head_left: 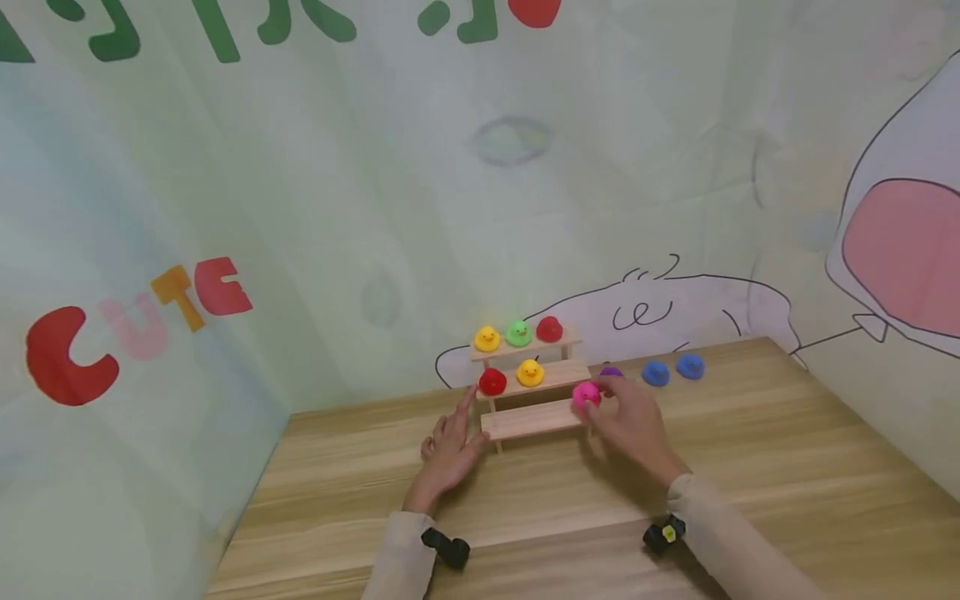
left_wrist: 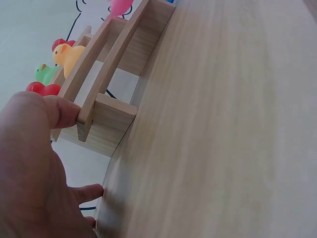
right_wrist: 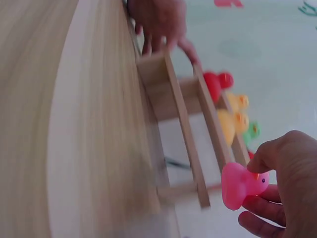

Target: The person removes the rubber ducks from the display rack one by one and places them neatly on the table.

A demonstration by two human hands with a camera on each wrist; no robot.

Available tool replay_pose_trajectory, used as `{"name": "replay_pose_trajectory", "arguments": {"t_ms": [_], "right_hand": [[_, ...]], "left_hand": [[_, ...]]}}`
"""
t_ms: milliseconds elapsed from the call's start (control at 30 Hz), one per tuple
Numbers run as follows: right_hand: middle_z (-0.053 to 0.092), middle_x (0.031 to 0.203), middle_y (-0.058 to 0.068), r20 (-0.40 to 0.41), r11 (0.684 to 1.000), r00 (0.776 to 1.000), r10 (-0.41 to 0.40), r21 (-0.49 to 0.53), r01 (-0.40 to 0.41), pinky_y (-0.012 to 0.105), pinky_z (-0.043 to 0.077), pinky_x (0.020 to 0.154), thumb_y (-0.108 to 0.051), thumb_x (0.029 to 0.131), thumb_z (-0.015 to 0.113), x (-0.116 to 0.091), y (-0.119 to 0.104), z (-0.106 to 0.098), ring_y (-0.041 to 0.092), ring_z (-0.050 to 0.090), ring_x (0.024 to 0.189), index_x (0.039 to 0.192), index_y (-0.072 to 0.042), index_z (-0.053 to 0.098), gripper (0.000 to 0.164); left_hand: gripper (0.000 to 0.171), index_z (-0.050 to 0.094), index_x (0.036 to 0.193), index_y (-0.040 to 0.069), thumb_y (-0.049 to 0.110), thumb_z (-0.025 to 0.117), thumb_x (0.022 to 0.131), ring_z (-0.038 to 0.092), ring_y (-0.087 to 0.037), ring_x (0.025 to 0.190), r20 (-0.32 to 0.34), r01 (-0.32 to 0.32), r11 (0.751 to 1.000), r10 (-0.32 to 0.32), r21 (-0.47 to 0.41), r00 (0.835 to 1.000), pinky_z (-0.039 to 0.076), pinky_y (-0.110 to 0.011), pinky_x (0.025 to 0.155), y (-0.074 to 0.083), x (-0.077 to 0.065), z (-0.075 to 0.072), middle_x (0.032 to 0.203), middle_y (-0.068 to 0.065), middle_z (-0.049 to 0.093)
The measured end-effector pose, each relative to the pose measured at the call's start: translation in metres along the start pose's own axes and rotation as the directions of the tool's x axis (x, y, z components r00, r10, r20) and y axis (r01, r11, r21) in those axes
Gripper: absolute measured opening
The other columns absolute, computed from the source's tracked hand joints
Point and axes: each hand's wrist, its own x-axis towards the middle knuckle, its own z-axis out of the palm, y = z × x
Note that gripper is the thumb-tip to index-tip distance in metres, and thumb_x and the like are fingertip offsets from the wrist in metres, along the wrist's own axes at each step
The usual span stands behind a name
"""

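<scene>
A three-tier wooden display stand (head_left: 525, 422) stands at the back of the table. My right hand (head_left: 637, 425) pinches a pink rubber duck (head_left: 585, 393) between thumb and fingers, close over the right end of the lowest tier. At the stand's left end, my left hand (head_left: 448, 454) touches the wood with extended fingers, its thumb at the end of the lowest tier. On the middle tier sit a red duck (head_left: 492, 382) and a yellow duck (head_left: 530, 372). Yellow (head_left: 487, 338), green (head_left: 518, 333) and red (head_left: 550, 329) ducks line the top tier.
Right of the stand, a purple duck (head_left: 611, 372) is partly hidden behind my right hand. Further right, two blue ducks (head_left: 656, 373) sit on the wooden table (head_left: 750, 450). A printed cloth backdrop (head_left: 360, 208) hangs directly behind the stand.
</scene>
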Motion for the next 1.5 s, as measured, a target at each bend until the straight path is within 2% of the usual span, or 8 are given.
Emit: {"name": "replay_pose_trajectory", "arguments": {"t_ms": [300,467,700,833,1033,1200,1367,1500], "right_hand": [[0.078,0.116,0.020,0.102,0.989,0.984,0.146,-0.054,-0.141,0.057,0.058,0.091,-0.022,0.094,0.076,-0.003,0.048,-0.022,0.038,0.071,0.104,0.122,-0.001,0.071,0.035],[0.077,0.114,0.020,0.169,0.980,0.968,0.186,-0.101,-0.171,0.056,0.058,0.091,-0.017,0.091,0.074,-0.003,0.050,-0.027,0.034,0.071,0.100,0.124,0.000,0.070,0.038],[0.074,0.098,0.013,0.214,0.966,0.947,0.239,-0.151,-0.210,0.035,0.048,0.070,-0.014,0.083,0.075,-0.008,0.044,-0.032,0.022,0.061,0.081,0.120,-0.001,0.069,0.039],[0.070,0.090,0.008,0.224,0.966,0.945,0.238,-0.158,-0.206,0.032,0.043,0.067,-0.013,0.083,0.074,-0.010,0.042,-0.033,0.020,0.057,0.076,0.120,-0.002,0.069,0.039],[0.075,0.103,0.017,0.203,0.977,0.966,0.163,-0.170,-0.129,0.043,0.053,0.075,-0.011,0.084,0.074,-0.008,0.038,-0.036,0.026,0.063,0.083,0.124,0.001,0.068,0.042],[0.075,0.123,0.025,0.156,0.998,0.988,0.013,-0.058,-0.004,0.059,0.056,0.094,-0.005,0.087,0.071,0.009,0.018,-0.034,0.041,0.070,0.105,0.132,0.004,0.066,0.046],[0.075,0.128,0.020,0.185,0.993,0.976,-0.117,0.031,0.113,0.059,0.058,0.099,-0.009,0.095,0.072,0.033,-0.016,-0.014,0.041,0.070,0.117,0.134,-0.002,0.067,0.039],[0.072,0.136,0.019,0.231,0.988,0.962,-0.145,0.084,0.129,0.059,0.057,0.103,-0.014,0.100,0.073,0.052,-0.037,0.007,0.040,0.068,0.123,0.141,-0.006,0.064,0.043]], "left_hand": [[0.080,0.009,0.171,0.046,0.042,0.051,0.104,0.013,-0.071,0.155,-0.013,-0.006,1.000,0.006,-0.010,1.000,0.001,-0.087,0.116,0.000,-0.002,-0.002,0.177,-0.023,0.029],[0.079,0.010,0.171,0.045,0.041,0.052,0.104,0.012,-0.070,0.156,-0.008,-0.005,1.000,0.005,-0.009,1.000,0.001,-0.088,0.116,-0.002,0.001,0.000,0.177,-0.021,0.028],[0.080,0.010,0.171,0.044,0.040,0.053,0.103,0.012,-0.068,0.157,-0.004,0.006,1.000,-0.006,-0.005,1.000,0.000,-0.085,0.117,-0.006,0.002,0.004,0.178,-0.019,0.028],[0.080,0.010,0.171,0.046,0.040,0.052,0.103,0.012,-0.069,0.157,-0.011,0.004,1.000,-0.004,-0.011,1.000,-0.001,-0.087,0.117,-0.003,0.000,0.001,0.178,-0.020,0.027],[0.080,0.011,0.171,0.043,0.043,0.051,0.102,0.012,-0.070,0.156,-0.016,-0.010,1.000,0.010,-0.011,1.000,0.000,-0.087,0.117,0.002,-0.002,0.000,0.177,-0.023,0.028],[0.079,0.011,0.171,0.042,0.043,0.050,0.103,0.012,-0.070,0.156,-0.014,-0.008,1.000,0.007,-0.013,1.000,0.000,-0.087,0.116,0.004,-0.002,0.000,0.177,-0.023,0.029],[0.080,0.012,0.172,0.040,0.039,0.052,0.103,0.011,-0.070,0.156,-0.009,-0.004,1.000,0.004,-0.006,1.000,0.001,-0.087,0.117,0.002,-0.003,-0.002,0.177,-0.024,0.029],[0.080,0.010,0.171,0.044,0.040,0.052,0.104,0.011,-0.069,0.157,-0.005,-0.009,1.000,0.009,0.003,1.000,0.001,-0.086,0.118,-0.001,0.001,0.000,0.178,-0.020,0.027]]}}
